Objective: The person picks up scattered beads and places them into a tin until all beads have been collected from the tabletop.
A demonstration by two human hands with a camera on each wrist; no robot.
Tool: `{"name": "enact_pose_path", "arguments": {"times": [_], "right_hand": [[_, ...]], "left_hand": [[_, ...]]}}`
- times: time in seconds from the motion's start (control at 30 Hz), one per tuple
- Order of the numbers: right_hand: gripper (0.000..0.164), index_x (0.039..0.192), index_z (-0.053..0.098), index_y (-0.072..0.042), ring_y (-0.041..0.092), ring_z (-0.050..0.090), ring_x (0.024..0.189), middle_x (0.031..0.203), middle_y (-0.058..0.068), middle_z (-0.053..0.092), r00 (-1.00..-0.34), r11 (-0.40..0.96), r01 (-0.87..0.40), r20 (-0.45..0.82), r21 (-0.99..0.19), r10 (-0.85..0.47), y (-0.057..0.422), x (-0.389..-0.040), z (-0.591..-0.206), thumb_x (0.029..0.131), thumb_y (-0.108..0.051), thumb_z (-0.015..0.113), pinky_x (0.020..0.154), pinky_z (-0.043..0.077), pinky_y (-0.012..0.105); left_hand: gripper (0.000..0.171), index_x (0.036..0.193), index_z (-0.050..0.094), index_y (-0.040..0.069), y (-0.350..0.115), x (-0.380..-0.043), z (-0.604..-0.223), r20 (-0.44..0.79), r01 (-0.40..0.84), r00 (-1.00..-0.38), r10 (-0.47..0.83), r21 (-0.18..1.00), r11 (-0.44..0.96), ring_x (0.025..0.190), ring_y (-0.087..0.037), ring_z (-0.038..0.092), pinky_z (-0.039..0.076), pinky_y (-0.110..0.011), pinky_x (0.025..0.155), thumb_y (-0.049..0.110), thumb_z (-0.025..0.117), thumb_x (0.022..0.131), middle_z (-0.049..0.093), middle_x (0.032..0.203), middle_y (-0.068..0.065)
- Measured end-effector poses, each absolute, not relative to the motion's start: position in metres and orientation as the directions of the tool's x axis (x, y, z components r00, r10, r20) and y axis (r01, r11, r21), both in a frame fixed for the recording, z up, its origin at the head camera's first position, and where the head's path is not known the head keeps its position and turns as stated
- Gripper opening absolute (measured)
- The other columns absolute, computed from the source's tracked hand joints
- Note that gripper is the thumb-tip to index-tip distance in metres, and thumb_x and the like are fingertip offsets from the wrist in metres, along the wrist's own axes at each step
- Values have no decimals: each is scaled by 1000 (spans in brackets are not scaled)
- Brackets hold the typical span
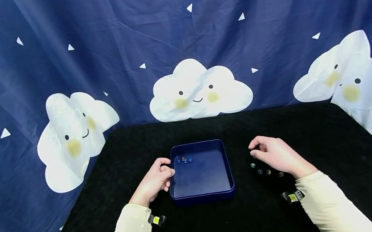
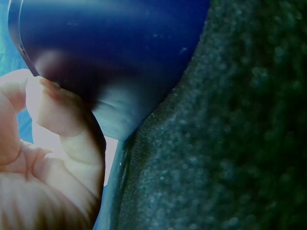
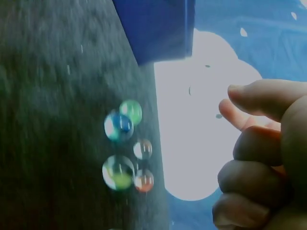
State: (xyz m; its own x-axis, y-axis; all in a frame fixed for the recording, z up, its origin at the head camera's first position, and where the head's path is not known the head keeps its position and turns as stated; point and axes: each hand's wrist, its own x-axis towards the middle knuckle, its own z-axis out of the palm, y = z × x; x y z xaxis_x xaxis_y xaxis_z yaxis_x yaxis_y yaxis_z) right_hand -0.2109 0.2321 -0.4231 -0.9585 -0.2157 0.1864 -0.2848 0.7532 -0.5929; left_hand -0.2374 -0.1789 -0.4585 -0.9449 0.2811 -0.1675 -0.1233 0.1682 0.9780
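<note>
My left hand (image 1: 155, 179) grips the left rim of a square dark blue tray (image 1: 203, 175), thumb over the rim and fingers outside. In the left wrist view, the thumb and a finger pinch the edge of the tray's wall (image 2: 120, 38). Several glass marbles (image 1: 185, 161), blue and one orange, lie at the tray's back left. My right hand (image 1: 277, 155) is above the cloth right of the tray, fingers bent, a gap between thumb and index finger, nothing seen in it. Below it lie several loose marbles, among them a green one (image 1: 253, 165) and a blue one (image 3: 119, 126).
A black cloth (image 1: 223, 225) covers the table under the tray and marbles. Behind and at both sides hangs a blue curtain (image 1: 159, 24) printed with smiling white clouds (image 1: 200, 90). Each wrist wears a small black camera.
</note>
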Motion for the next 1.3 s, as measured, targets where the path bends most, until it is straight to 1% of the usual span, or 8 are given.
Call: {"name": "enact_pose_path", "arguments": {"times": [0.17,0.33,0.47,0.57,0.67,0.77,0.93,1.3], "right_hand": [[15,108,69,-14,14,49,59,64,-5,50,-971,765,-238,153,-598,-183,251,-213,-424,94,-18,68,62,42,33],[17,109,69,-13,15,49,61,67,-4,51,-977,774,-212,111,-597,-181,262,-215,-428,93,-17,68,63,41,33],[19,108,69,-13,15,50,65,71,-4,54,-975,782,-211,71,-586,-210,265,-215,-432,91,-19,70,65,42,34],[24,113,68,-13,15,50,68,75,-3,55,-969,789,-217,32,-575,-243,266,-215,-436,91,-21,71,66,42,35],[27,116,66,-13,15,50,67,74,-2,54,-963,787,-218,-6,-577,-271,267,-216,-442,90,-20,71,65,42,35],[23,110,65,-14,15,50,63,70,-3,52,-957,785,-228,-17,-576,-290,267,-216,-447,88,-17,71,63,42,34],[15,96,62,-16,13,49,59,66,-5,50,-957,794,-250,15,-554,-290,267,-217,-453,85,-11,71,62,42,34],[12,91,62,-17,12,49,60,66,-6,51,-958,798,-258,38,-544,-284,265,-217,-446,86,-12,72,63,42,34]], "left_hand": [[47,133,39,2,-179,-238,-459,-168,-122,-945,282,977,174,54,-14,48,43,-24,47,5,60,91,54,88,-10],[46,133,40,3,-179,-238,-461,-176,-130,-947,267,974,184,54,-13,48,43,-23,47,5,59,91,54,87,-9],[46,132,40,3,-179,-238,-462,-174,-129,-948,268,975,178,54,-14,47,44,-24,46,5,59,91,53,87,-9],[45,131,40,4,-179,-237,-462,-178,-134,-946,272,976,172,54,-15,47,44,-24,47,5,59,90,52,86,-9],[46,132,40,4,-179,-237,-462,-179,-134,-946,270,975,176,54,-15,47,44,-24,47,5,59,90,53,86,-9],[46,133,41,3,-180,-238,-461,-180,-135,-947,265,975,179,54,-15,48,44,-24,47,5,60,91,54,87,-10],[47,134,39,2,-179,-238,-460,-179,-133,-945,274,975,179,54,-14,48,44,-24,47,6,59,91,54,89,-11],[43,130,43,8,-179,-238,-459,-180,-138,-950,254,975,176,55,-16,49,44,-26,47,6,60,91,55,88,-12]]}}
